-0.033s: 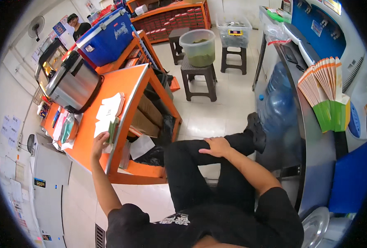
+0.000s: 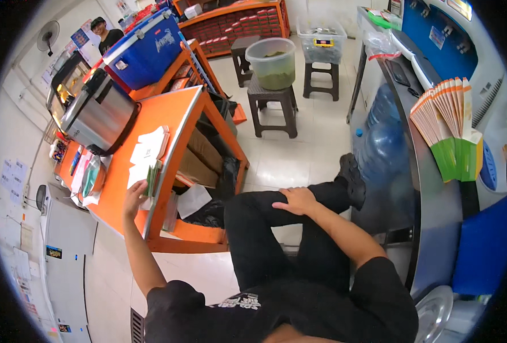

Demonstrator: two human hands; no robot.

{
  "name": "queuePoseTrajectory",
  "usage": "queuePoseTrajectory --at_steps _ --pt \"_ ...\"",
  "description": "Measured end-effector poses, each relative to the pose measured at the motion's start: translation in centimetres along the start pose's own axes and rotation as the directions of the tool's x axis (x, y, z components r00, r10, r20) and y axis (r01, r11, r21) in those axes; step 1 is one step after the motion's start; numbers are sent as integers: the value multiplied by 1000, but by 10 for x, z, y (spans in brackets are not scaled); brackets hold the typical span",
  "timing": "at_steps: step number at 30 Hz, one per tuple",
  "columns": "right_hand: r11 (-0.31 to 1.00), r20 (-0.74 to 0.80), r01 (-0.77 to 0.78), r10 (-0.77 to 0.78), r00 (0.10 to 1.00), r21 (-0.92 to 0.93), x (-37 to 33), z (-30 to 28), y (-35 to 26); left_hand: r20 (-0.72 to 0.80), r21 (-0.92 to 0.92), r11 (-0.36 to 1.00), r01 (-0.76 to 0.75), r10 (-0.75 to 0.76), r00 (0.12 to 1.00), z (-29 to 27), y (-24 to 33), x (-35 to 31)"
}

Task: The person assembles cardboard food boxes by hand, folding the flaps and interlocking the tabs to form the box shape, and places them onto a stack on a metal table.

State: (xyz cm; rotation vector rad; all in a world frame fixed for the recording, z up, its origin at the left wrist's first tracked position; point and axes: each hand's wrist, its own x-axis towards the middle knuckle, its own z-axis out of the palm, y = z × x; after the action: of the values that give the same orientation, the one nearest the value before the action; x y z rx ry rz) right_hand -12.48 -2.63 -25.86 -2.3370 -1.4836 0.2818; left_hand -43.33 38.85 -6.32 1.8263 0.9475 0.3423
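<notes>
My left hand (image 2: 134, 199) is at the front edge of the orange table (image 2: 116, 200). Its fingers and thumb close on the near end of a stack of flattened paper sleeves (image 2: 152, 176), white on top with green showing along the side. Another white stack of sleeves (image 2: 149, 146) lies just beyond it. My right hand (image 2: 299, 201) rests on my raised knee, fingers spread over the black trousers, holding nothing.
A steel cooker (image 2: 99, 114) and a blue cooler box (image 2: 145, 51) stand left. Ahead, a lidless tub (image 2: 273, 71) with green contents sits on a stool (image 2: 273, 108). Fanned green-and-orange sleeves (image 2: 447, 131) lie on the right counter. A person (image 2: 107, 37) stands far left.
The whole view has shifted very slightly. My hands keep the same places, the left at the stack and the right on my knee.
</notes>
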Motion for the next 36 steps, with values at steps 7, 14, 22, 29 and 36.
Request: queuePoseTrajectory --at_steps 7,14,22,29,36 --pt "993 48 -38 33 998 108 4 7 12 -4 -111 994 19 -20 1000 5 -2 -1" --pt "998 -258 67 -70 964 -23 1 14 -27 12 -190 979 70 -69 998 -11 -16 1" --pt "996 -241 75 -82 967 -40 -6 31 -21 -358 475 880 -16 210 910 20 7 -2" --pt "997 -280 75 -78 957 -20 -6 30 -25 -294 693 706 -146 462 837 20 -2 1" --pt "997 -316 74 -78 946 -25 -8 30 -25 -377 737 672 -74 500 780 30 11 -10"
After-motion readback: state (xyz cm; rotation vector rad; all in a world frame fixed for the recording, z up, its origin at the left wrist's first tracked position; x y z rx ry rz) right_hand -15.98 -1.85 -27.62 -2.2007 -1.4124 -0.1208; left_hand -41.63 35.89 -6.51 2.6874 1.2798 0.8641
